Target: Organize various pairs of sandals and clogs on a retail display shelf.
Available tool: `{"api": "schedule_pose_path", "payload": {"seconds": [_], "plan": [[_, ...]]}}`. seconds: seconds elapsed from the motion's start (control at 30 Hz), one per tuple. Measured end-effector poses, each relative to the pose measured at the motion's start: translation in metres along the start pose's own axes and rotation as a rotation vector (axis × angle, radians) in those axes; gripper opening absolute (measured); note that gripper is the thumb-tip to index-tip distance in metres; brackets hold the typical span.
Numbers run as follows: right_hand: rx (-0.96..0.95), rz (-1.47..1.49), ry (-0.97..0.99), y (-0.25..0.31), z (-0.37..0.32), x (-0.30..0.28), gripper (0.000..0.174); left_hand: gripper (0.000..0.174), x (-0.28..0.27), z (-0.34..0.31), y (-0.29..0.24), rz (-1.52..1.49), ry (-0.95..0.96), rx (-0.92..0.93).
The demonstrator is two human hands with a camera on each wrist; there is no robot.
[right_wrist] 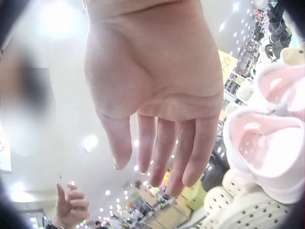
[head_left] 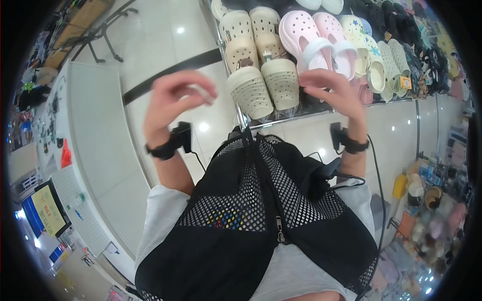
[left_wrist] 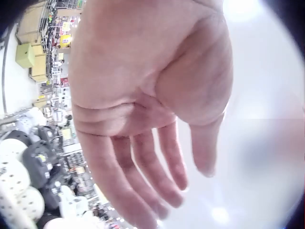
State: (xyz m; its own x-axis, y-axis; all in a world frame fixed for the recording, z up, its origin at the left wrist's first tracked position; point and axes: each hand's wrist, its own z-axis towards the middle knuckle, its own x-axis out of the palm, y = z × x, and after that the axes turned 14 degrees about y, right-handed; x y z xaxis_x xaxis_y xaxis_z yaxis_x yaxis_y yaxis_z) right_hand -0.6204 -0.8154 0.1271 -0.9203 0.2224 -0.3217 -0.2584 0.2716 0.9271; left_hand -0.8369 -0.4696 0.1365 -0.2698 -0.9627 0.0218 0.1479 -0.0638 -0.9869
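Observation:
My left hand (head_left: 178, 98) is raised over the floor to the left of the shoe rack, its fingers loosely bent and holding nothing. In the left wrist view the palm and relaxed fingers (left_wrist: 126, 188) fill the middle. Over the rack's front edge, my right hand (head_left: 331, 90) overlaps the pink clogs (head_left: 296, 31) and sits beside the front pair of beige clogs (head_left: 280, 83). Nothing is in its grasp; the right wrist view shows its fingers (right_wrist: 164, 152) hanging relaxed, with a pink-lined white clog (right_wrist: 267, 148) to their right.
More clogs, pale yellow ones (head_left: 374, 62) and black ones among them, line the rack (head_left: 291, 118) to the right. A white pegboard shelf (head_left: 105, 135) runs along the left. A black mesh vest or bag (head_left: 226, 200) covers the person's front. Hats (head_left: 433, 196) lie at the far right.

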Motion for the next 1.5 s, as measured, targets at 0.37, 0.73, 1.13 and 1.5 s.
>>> {"api": "schedule_pose_path", "payload": {"seconds": [0.37,0.73,1.13,1.5], "plan": [[-0.961,0.026,0.803,0.127,-0.094,0.004,0.021,0.034,0.037,-0.030,-0.119,-0.002,1.048,0.915],[-1.114,-0.111,0.861,0.151,-0.110,0.017,0.018,0.028,0.026,-0.042,-0.115,0.037,0.936,1.065],[-1.339,-0.240,0.383,0.200,-0.089,0.043,0.013,0.015,-0.014,-0.044,-0.120,0.143,0.797,0.932],[-0.701,-0.094,0.568,0.143,-0.039,0.014,0.011,0.015,-0.016,-0.037,-0.100,0.018,0.952,0.752]]}}
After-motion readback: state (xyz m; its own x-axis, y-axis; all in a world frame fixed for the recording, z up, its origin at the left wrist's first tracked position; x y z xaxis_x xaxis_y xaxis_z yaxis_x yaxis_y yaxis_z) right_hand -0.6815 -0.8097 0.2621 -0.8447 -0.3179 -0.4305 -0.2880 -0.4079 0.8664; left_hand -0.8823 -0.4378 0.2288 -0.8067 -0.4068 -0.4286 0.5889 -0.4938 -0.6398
